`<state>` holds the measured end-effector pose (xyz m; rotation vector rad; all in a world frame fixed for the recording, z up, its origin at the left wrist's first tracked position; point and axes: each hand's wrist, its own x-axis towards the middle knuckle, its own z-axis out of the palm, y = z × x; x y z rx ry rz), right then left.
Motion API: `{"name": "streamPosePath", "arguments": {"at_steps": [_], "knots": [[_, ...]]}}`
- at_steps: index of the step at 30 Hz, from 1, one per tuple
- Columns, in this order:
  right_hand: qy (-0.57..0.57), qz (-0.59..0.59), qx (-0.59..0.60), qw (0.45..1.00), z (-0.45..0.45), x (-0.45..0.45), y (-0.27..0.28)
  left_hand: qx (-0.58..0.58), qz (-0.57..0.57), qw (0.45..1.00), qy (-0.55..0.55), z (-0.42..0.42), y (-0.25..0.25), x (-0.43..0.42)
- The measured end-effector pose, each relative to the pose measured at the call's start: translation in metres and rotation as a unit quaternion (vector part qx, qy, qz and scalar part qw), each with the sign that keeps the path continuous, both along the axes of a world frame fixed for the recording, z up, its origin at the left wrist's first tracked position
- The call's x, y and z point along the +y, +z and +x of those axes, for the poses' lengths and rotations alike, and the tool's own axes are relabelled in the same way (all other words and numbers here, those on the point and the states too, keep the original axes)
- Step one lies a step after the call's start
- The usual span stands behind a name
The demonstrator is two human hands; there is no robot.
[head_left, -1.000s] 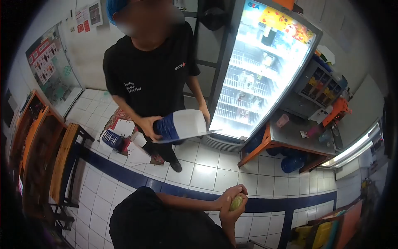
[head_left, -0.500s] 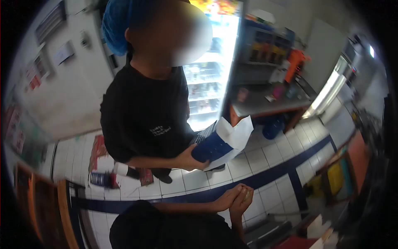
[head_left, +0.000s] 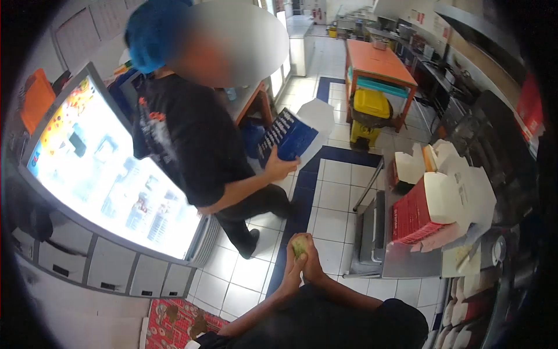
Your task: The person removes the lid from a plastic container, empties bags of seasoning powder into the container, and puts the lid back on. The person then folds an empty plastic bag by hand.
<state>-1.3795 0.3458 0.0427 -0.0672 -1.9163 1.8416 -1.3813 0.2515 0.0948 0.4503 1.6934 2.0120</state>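
Note:
My left hand (head_left: 290, 270) and my right hand (head_left: 313, 260) are cupped together in front of my body. Between them both hold a small, pale green, roundish thing (head_left: 299, 245), partly hidden by the fingers; its kind I cannot make out. Just ahead and to the left stands a person (head_left: 192, 128) in a black shirt and blue hair cover. A hand of that person grips a blue and white cardboard food box (head_left: 293, 136) with its flaps open, apart from my hands.
A lit glass-door fridge (head_left: 110, 168) stands at left. On the right, a metal counter (head_left: 407, 264) bears red and white food boxes (head_left: 421, 212). Farther off are a yellow-lidded bin (head_left: 371, 104) and an orange table (head_left: 381, 64). White tiles with dark blue bands cover the floor.
My view has swung right, bringing in the counter, bin and orange table. The person with the food box now faces along the aisle, legs apart. My hands still clasp the green thing.

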Motion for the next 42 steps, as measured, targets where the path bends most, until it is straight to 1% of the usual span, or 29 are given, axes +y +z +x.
{"name": "streamPosePath", "arguments": {"at_steps": [1, 2, 4, 5, 6, 8, 9, 11, 13, 14, 15, 16, 17, 19, 21, 22, 23, 24, 25, 26, 27, 29, 30, 31, 32, 34, 37, 40, 42], "knots": [[0.054, -0.249, -0.036, 0.966, 0.012, -0.008, 0.014, -0.006, 0.016, 1.000, -0.003, 0.003, 0.000, 0.001], [0.039, -0.252, -0.028, 0.967, 0.019, -0.010, 0.015, -0.011, 0.032, 0.999, -0.007, 0.005, 0.000, 0.001], [0.007, -0.258, -0.012, 0.966, 0.034, -0.014, 0.012, 0.070, 0.002, 0.997, -0.037, 0.012, -0.036, -0.004], [-0.024, -0.140, -0.065, 0.988, 0.043, -0.010, -0.010, -0.039, 0.032, 0.997, -0.054, 0.022, -0.056, -0.006], [-0.071, 0.009, -0.045, 0.996, 0.053, -0.006, -0.006, 0.017, -0.007, 0.994, -0.105, 0.023, -0.057, -0.013], [-0.085, -0.052, -0.148, 0.984, 0.085, -0.012, 0.013, 0.135, -0.075, 0.968, -0.197, 0.020, -0.057, -0.020], [-0.115, -0.067, -0.168, 0.977, 0.099, -0.017, 0.015, 0.116, -0.081, 0.963, -0.229, 0.022, -0.059, -0.019], [-0.171, -0.097, -0.209, 0.958, 0.132, -0.025, 0.018, 0.099, -0.038, 0.944, -0.313, 0.031, -0.056, -0.019], [-0.178, -0.146, -0.185, 0.955, 0.164, -0.035, 0.025, 0.083, -0.006, 0.914, -0.396, 0.040, -0.050, -0.023], [-0.182, -0.173, -0.172, 0.953, 0.180, -0.040, 0.030, 0.016, -0.032, 0.883, -0.467, 0.045, -0.038, -0.024], [-0.165, -0.154, -0.127, 0.966, 0.194, -0.041, 0.046, -0.051, -0.059, 0.842, -0.534, 0.052, -0.018, -0.024], [-0.133, -0.185, -0.093, 0.969, 0.209, -0.044, 0.058, -0.118, -0.085, 0.791, -0.595, 0.062, -0.008, -0.025], [-0.101, -0.214, -0.057, 0.970, 0.225, -0.045, 0.069, -0.159, -0.073, 0.757, -0.630, 0.079, -0.018, -0.023], [-0.062, -0.255, 0.010, 0.965, 0.254, -0.049, 0.081, -0.287, -0.066, 0.724, -0.624, 0.123, 0.000, -0.020], [-0.092, -0.264, 0.018, 0.960, 0.294, -0.053, 0.075, -0.350, -0.062, 0.651, -0.671, 0.157, 0.000, -0.015], [-0.116, -0.269, 0.026, 0.956, 0.317, -0.056, 0.072, -0.348, -0.062, 0.592, -0.724, 0.167, -0.011, -0.004], [-0.183, -0.279, -0.003, 0.943, 0.341, -0.063, 0.071, -0.346, -0.066, 0.522, -0.777, 0.180, -0.018, 0.008], [-0.224, -0.258, -0.017, 0.940, 0.364, -0.068, 0.069, -0.346, -0.076, 0.436, -0.828, 0.202, -0.026, 0.014], [-0.272, -0.260, -0.037, 0.926, 0.387, -0.077, 0.074, -0.278, -0.117, 0.458, -0.836, 0.230, -0.023, 0.011], [-0.330, -0.271, -0.054, 0.903, 0.411, -0.087, 0.078, -0.261, -0.155, 0.431, -0.850, 0.253, -0.026, 0.016], [-0.370, -0.277, -0.038, 0.886, 0.437, -0.099, 0.077, -0.247, -0.164, 0.426, -0.855, 0.281, -0.027, 0.015], [-0.473, -0.252, -0.006, 0.844, 0.491, -0.117, 0.074, -0.209, -0.191, 0.400, -0.872, 0.344, -0.002, 0.024], [-0.525, -0.228, 0.000, 0.820, 0.517, -0.130, 0.075, -0.189, -0.211, 0.386, -0.878, 0.379, 0.009, 0.024], [-0.576, -0.245, 0.010, 0.780, 0.545, -0.146, 0.081, -0.165, -0.200, 0.373, -0.891, 0.415, 0.005, 0.014], [-0.613, -0.260, 0.023, 0.746, 0.569, -0.159, 0.082, -0.153, -0.212, 0.338, -0.904, 0.446, -0.022, 0.016], [-0.684, -0.264, 0.058, 0.677, 0.628, -0.185, 0.057, -0.149, -0.269, 0.257, -0.916, 0.522, -0.026, 0.005], [-0.777, -0.248, 0.054, 0.576, 0.688, -0.200, 0.040, -0.094, -0.255, 0.232, -0.934, 0.603, -0.023, -0.007], [-0.826, -0.259, 0.082, 0.494, 0.715, -0.203, 0.032, 0.027, -0.232, 0.203, -0.951, 0.648, -0.036, -0.007], [-0.847, -0.248, 0.078, 0.463, 0.745, -0.194, 0.023, 0.141, -0.070, 0.209, -0.965, 0.687, -0.050, 0.001]]}}
